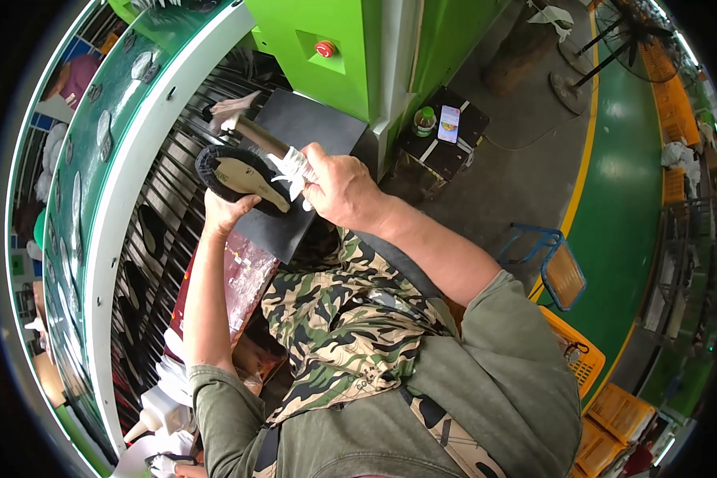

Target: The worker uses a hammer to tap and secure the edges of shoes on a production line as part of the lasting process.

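My left hand [229, 212] is closed around a dark shoe upper [207, 166], which is turned so its pale, printed bottom [243, 175] faces up. A hammer [261, 139] is gripped in my right hand [344, 188]. White cloth is wrapped round its handle near my fingers, and its head, partly covered in pale wrapping, is raised just beyond the shoe. Both hands are over a dark flat plate [311, 119]; hammer and shoe look close together, but I cannot tell whether they touch.
Several dark shoes [149, 231] lie on the metal rollers at left, beside a curved green belt [84, 183]. A green machine [315, 68] stands ahead. A small stool [422, 151] holds a bottle and phone [448, 124]. At lower left is another person's gloved hand [167, 464].
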`<state>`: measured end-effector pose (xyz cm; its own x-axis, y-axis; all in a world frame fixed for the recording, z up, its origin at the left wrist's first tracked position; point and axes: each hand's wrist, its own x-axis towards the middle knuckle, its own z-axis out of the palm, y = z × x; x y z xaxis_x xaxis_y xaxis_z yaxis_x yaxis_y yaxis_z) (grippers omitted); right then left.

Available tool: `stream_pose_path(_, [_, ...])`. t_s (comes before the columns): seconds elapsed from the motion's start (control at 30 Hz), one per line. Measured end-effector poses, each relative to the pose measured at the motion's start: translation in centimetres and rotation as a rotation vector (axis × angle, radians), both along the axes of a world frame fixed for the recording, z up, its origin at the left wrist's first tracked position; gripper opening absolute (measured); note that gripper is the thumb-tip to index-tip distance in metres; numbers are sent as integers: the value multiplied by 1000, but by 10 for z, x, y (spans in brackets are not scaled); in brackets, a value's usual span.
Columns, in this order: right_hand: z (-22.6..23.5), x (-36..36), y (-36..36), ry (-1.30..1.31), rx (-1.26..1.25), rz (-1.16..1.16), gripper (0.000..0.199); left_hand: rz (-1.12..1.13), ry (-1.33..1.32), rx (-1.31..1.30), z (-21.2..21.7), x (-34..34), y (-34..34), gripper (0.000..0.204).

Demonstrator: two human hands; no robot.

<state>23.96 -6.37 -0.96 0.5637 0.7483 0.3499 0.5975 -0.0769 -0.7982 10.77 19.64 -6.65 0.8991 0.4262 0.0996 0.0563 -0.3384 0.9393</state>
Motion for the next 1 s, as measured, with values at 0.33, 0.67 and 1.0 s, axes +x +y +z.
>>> stream_pose_path(0.33, [-168, -4, -12, 326, -545, -10, 32, 204, 201, -545, -25, -40, -29, 81])
stream_pose_path(0.67, [-220, -32, -24, 513, -246, -60, 34, 579, 478, -1067, -75, -127, -82, 58])
stream_pose_path(1.0, [-220, -28, -25, 580, -146, -22, 36, 635, 505, -1084, -92, -153, -109, 60])
